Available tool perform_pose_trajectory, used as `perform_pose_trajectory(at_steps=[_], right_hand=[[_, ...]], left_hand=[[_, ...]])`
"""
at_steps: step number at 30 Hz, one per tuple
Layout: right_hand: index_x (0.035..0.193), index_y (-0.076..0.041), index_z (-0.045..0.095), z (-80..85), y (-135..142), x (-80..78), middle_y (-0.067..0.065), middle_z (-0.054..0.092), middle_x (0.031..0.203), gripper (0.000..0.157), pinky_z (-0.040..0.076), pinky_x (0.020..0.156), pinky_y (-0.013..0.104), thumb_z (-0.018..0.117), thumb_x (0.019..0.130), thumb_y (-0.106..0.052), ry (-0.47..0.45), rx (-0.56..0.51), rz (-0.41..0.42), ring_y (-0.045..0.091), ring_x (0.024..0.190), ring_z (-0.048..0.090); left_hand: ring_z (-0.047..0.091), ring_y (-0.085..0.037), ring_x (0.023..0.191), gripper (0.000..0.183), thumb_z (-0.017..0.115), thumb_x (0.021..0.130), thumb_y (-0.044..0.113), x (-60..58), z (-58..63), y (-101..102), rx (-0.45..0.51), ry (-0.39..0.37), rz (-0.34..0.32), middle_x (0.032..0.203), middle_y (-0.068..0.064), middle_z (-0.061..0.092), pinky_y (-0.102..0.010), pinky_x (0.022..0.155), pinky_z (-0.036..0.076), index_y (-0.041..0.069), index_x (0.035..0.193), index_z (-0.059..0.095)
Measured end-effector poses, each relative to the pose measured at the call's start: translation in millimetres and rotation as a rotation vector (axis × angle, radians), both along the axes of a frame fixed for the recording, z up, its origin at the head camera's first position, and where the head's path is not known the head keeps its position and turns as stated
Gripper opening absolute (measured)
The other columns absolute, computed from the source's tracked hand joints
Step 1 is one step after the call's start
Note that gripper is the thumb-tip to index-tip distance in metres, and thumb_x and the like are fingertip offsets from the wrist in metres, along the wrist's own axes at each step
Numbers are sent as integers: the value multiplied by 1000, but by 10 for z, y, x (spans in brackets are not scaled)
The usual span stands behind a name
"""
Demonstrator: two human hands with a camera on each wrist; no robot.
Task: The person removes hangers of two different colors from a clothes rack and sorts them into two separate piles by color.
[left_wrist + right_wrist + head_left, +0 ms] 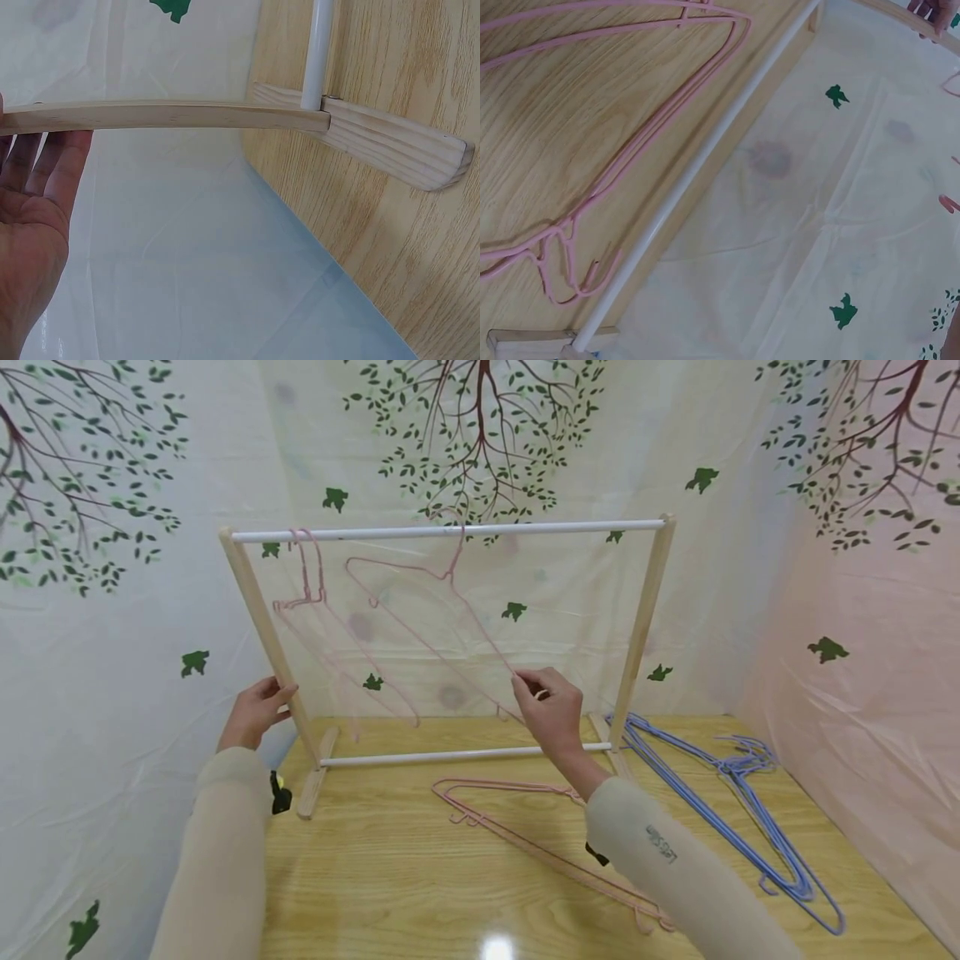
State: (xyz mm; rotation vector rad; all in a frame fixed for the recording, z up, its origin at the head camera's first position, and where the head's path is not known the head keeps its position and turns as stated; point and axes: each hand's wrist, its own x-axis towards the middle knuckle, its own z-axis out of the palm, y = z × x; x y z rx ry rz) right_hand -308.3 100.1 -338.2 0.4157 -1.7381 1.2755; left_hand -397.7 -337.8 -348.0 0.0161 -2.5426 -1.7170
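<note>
My right hand [551, 706] pinches the lower end of one arm of a pink clothes hanger [452, 574], whose hook loops over the white top rod [360, 533] of a wooden rack. The hanger tilts, its other end raised to the left. At the rack's left side, my left hand [251, 714] grips the wooden post [258, 614], thumb in front; its fingers [56, 169] pass behind the post in the left wrist view. Two more pink hangers [321, 568] hang near the rod's left end. In the right wrist view the held hanger is mostly out of frame.
Pink hangers [555, 856] lie on the wooden table [360, 877] in front of the rack. Several blue hangers [742, 766] lie stacked at the right. A white lower rod [450, 756] joins the rack's feet. Leaf-printed sheeting [585, 460] stands behind and at both sides.
</note>
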Motion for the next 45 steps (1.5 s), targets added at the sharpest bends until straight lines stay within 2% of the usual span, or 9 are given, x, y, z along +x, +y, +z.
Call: perform_pose_trajectory(at_steps=[5, 11, 16, 23, 26, 30, 34, 39, 45], right_hand=[[89, 7, 76, 68, 108, 181, 17, 68, 76, 5, 43, 55, 12, 74, 84, 7, -32, 4, -13, 7, 66, 56], [92, 9, 75, 137, 286, 492, 20, 67, 80, 7, 46, 57, 13, 71, 86, 7, -145, -16, 11, 2, 64, 54], [93, 8, 75, 13, 497, 607, 18, 66, 80, 8, 48, 57, 15, 70, 87, 7, -190, -14, 49, 4, 65, 55], [92, 1, 78, -457, 853, 539, 6, 70, 80, 7, 48, 52, 17, 74, 88, -3, -297, -11, 13, 7, 65, 58], [91, 0, 77, -543, 928, 590, 0, 69, 79, 7, 46, 48, 18, 75, 88, -5, -318, -5, 15, 8, 64, 59], [92, 1, 77, -590, 975, 654, 0, 68, 80, 5, 46, 48, 16, 74, 88, -1, -329, -3, 23, 6, 63, 58], [92, 9, 74, -515, 954, 801, -1, 67, 80, 6, 47, 50, 16, 71, 87, 6, -337, 24, 21, 5, 64, 56], [95, 9, 74, -465, 963, 983, 1, 68, 80, 8, 46, 48, 17, 69, 89, 6, -414, 45, 23, 5, 64, 56], [94, 9, 74, -622, 1077, 1087, 11, 68, 81, 8, 47, 50, 19, 69, 89, 6, -461, 71, 45, 6, 64, 56]], left_hand=[[38, -41, 137, 64, 47, 106, 34, 14, -7, 1, 8, 8, -9, 153, -25, 35, -52, 110, 37, 4, 157, 24], [38, -41, 136, 63, 47, 106, 33, 26, 0, 3, 8, 7, -10, 153, -26, 35, -54, 110, 37, 3, 157, 24], [38, -42, 136, 62, 47, 106, 32, 17, 3, -4, 4, 8, -15, 152, -26, 35, -54, 109, 37, 3, 156, 25], [39, -41, 135, 64, 48, 105, 35, 5, 8, -8, 1, 11, -17, 152, -26, 36, -53, 110, 37, 3, 156, 26], [40, -41, 135, 62, 48, 106, 32, -1, 7, -3, 6, 18, -18, 151, -26, 37, -53, 110, 37, 1, 155, 27], [40, -41, 134, 60, 48, 106, 30, -3, 5, 8, 8, 18, -12, 151, -26, 38, -52, 109, 38, 1, 155, 28], [40, -41, 134, 59, 47, 106, 29, -9, 2, 10, 6, 16, -14, 151, -26, 38, -52, 109, 38, 1, 155, 28], [39, -40, 135, 60, 47, 106, 30, -17, 0, 0, 6, 18, -31, 151, -26, 37, -52, 109, 38, 1, 155, 28], [40, -39, 133, 62, 47, 106, 33, -37, -4, -10, 5, 24, -31, 149, -26, 39, -52, 109, 39, 0, 154, 29]])
